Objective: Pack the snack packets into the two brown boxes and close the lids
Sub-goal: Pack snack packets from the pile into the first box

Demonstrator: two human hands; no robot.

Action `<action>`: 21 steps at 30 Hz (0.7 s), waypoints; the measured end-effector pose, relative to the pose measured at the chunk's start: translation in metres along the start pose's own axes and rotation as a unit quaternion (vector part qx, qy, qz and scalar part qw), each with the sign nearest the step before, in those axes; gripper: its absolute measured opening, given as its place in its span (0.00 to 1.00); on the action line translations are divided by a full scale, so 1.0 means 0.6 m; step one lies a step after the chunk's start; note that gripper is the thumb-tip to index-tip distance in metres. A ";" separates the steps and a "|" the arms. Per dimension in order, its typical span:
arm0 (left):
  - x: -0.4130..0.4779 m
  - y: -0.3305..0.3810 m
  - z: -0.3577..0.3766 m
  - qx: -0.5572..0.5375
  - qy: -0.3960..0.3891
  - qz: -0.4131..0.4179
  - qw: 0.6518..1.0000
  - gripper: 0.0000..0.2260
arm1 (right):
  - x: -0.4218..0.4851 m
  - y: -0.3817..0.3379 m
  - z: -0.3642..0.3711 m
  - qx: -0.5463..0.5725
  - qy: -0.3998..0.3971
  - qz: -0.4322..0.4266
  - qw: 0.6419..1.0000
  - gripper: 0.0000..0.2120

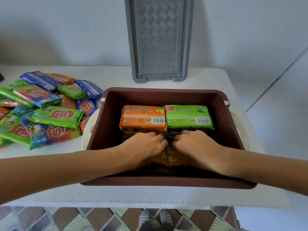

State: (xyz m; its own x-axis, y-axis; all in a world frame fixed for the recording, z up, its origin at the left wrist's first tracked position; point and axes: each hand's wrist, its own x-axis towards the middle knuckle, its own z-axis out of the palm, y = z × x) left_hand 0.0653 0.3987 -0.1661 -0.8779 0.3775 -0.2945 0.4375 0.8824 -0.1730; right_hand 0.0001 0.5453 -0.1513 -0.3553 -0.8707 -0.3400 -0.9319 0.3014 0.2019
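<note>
Mid-pack, lid off. On bench [133, 195], both hands down inside brown box [166, 180]. Left grip [146, 145] and right grip [196, 144] curled onto upright near-row packets [174, 158], knuckles almost touching. Behind, orange packet [143, 117] beside green packet [188, 116]. Next, probably: let go, reach left for loose pile [46, 112]. Grey lid [160, 39] leaning on wall. Second box not in view.

White counter [150, 195], surface slightly rough, set against a plain pale wall [66, 30]. Floor [66, 219] below the counter's front edge: tiles patterned in brown, grey and cream. Light soft, even; faint shadows on the wall.
</note>
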 end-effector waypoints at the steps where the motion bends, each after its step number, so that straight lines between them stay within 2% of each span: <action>1: 0.004 -0.002 -0.003 -0.009 -0.013 -0.006 1.000 0.23 | 0.001 0.000 0.001 0.006 -0.003 0.006 1.000 0.12; 4: -0.001 -0.011 -0.021 -0.067 -0.008 -0.016 0.998 0.20 | 0.001 0.012 -0.002 0.045 -0.002 0.014 0.999 0.13; 6: -0.023 -0.017 -0.038 -0.134 0.034 -0.048 0.989 0.20 | -0.004 0.025 -0.018 0.101 0.012 0.016 0.995 0.14; 10: -0.098 -0.054 -0.085 -0.206 0.262 -0.083 0.939 0.15 | -0.002 0.044 -0.095 0.144 0.084 0.016 0.986 0.14; 12: -0.137 -0.093 -0.098 -0.217 0.311 -0.139 0.915 0.15 | 0.017 0.041 -0.137 0.168 0.127 0.006 0.977 0.13; 15: -0.187 -0.163 -0.096 -0.211 0.311 -0.259 0.890 0.17 | 0.074 0.024 -0.186 0.228 0.184 -0.020 0.956 0.12; 18: -0.228 -0.242 -0.063 -0.221 0.313 -0.362 0.850 0.17 | 0.161 0.005 -0.227 0.242 0.229 -0.050 0.941 0.12; 21: -0.243 -0.323 -0.016 -0.190 0.254 -0.457 0.831 0.17 | 0.274 -0.013 -0.257 0.252 0.237 -0.062 0.936 0.15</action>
State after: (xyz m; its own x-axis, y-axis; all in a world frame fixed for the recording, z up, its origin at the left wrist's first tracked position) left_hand 0.1065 0.1751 -0.0806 -0.8211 -0.5136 0.2491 -0.4645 0.8548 0.2312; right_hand -0.0397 0.3401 -0.0669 -0.2799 -0.9500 0.1382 -0.9230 0.2267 -0.3109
